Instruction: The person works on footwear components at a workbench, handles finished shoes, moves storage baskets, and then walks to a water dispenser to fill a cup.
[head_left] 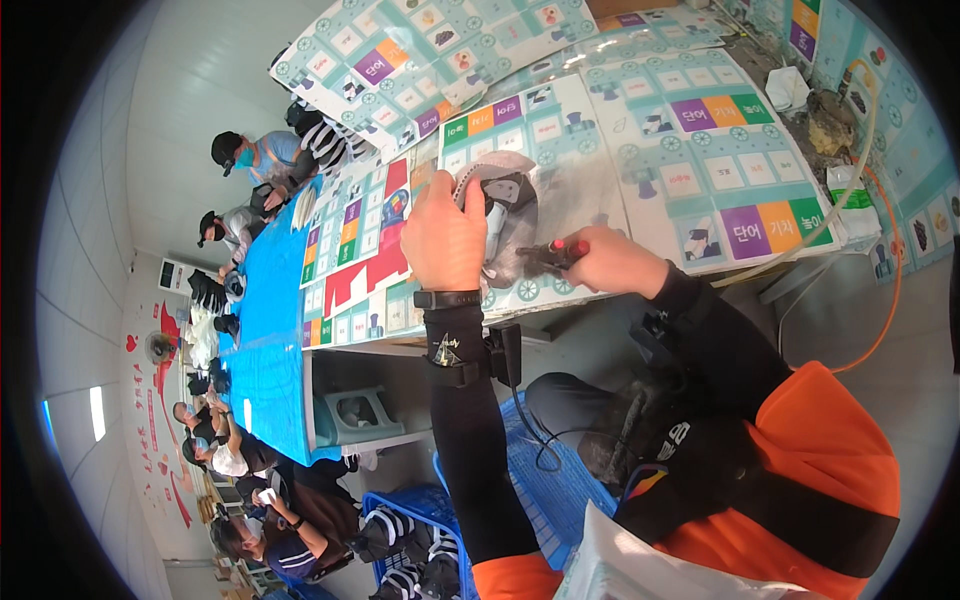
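My left hand (pixel 445 240) is closed on the near left edge of a grey, rounded, cap-like fabric piece (pixel 522 222), its thumb along the edge. A dark patch with a lighter shape shows on the inner part of the piece. In my right hand (pixel 618 262) is a small dark hand tool (pixel 540 257) with red parts, its exact kind hard to make out. The tool's dark end reaches the lower right edge of the fabric. Both hands are just above a table covered with colourful printed sheets (pixel 660 185).
A blue-topped table (pixel 262 330) stretches away on the left, with masked people (pixel 265 160) working along it. Blue baskets (pixel 455 515) holding black-and-white striped pieces stand below. At the right are an orange hose (pixel 893 225) and a green-and-white packet (pixel 850 205).
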